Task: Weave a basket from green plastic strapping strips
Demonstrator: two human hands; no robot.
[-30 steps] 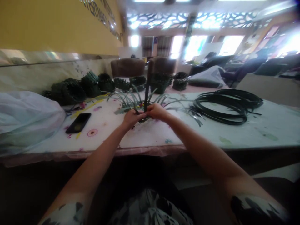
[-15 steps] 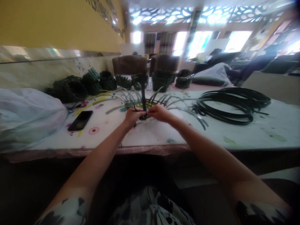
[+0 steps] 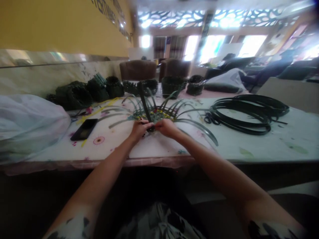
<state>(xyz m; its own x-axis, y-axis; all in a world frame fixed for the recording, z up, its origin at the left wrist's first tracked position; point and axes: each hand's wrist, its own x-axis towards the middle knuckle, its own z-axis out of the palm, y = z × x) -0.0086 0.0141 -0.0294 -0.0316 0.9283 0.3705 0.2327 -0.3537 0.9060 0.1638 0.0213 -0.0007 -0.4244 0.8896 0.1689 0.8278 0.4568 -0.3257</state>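
Tips dark strip (image 3: pixel 145 103) from near upright to a leftward lean above the fingers (image 3: pixel 149 125), exposing more green weave (image 3: pixel 164 112) just beyond them.

The yellow wall (image 3: pixel 62 26) bears dark lettering (image 3: pixel 106 12) (too blurred).

Dark smartphone (image 3: pixel 84 129), lying on the tabletop at left of centre. Translucent plastic bag (image 3: pixel 27 127), bulging, at the left edge of the frame. Dark woven baskets (image 3: pixel 196 85), ranged across the rear of the table from left to centre-right. Second plastic bag (image 3: pixel 231 79), whitish, right of these. Brown chair backs (image 3: pixel 138 70), paired, upper centre. Yellow wall (image 3: pixel 62 28), upper left, bearing dark lettering (image 3: pixel 106 11), partly illegible. Patterned openwork panels (image 3: pixel 171 19), above bright windows (image 3: pixel 212 46), upper right; finer detail blurred.
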